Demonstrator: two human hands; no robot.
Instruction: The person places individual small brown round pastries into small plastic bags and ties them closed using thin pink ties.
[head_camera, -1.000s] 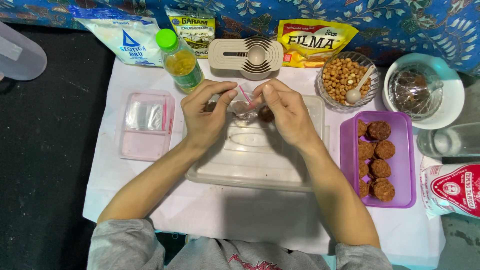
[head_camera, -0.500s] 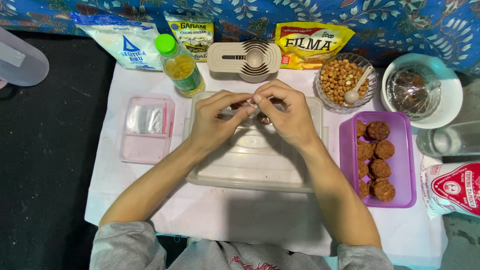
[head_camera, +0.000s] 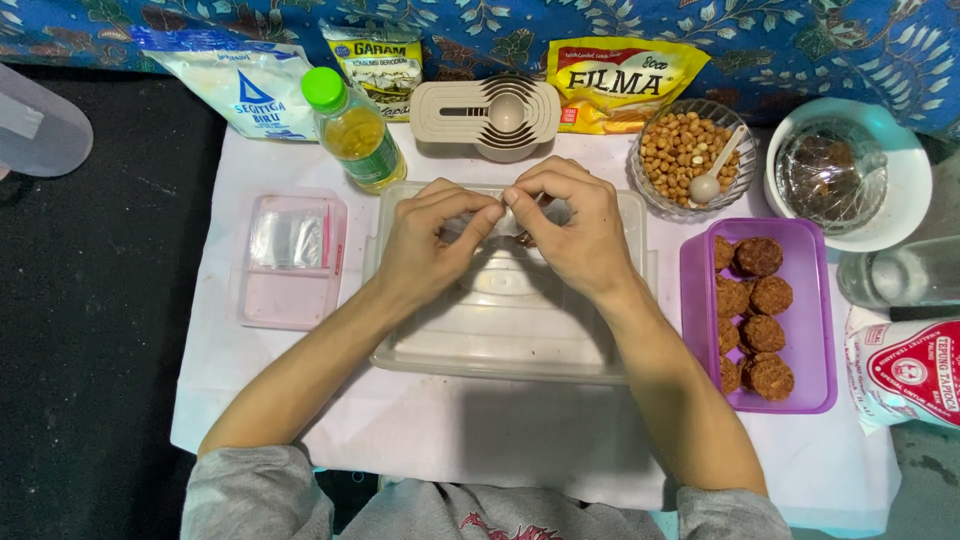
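A blue leaf-patterned cloth (head_camera: 800, 45) runs behind a white mat (head_camera: 420, 440). The bottle (head_camera: 352, 130) holds yellow oil under a green cap (head_camera: 323, 88). Brown balls (head_camera: 755, 320) fill a purple tray (head_camera: 820, 330); a pink box (head_camera: 290, 258) sits opposite. Tan peanuts (head_camera: 680, 148), a yellow pouch (head_camera: 620, 85), grey sleeves (head_camera: 255, 495).

White cloth (head_camera: 520, 440) spread over a dark, near-black floor (head_camera: 90, 330), creased at the near edge; blue fabric with a leaf and flower print (head_camera: 800, 40) runs along the far side; even light from overhead, soft shadows
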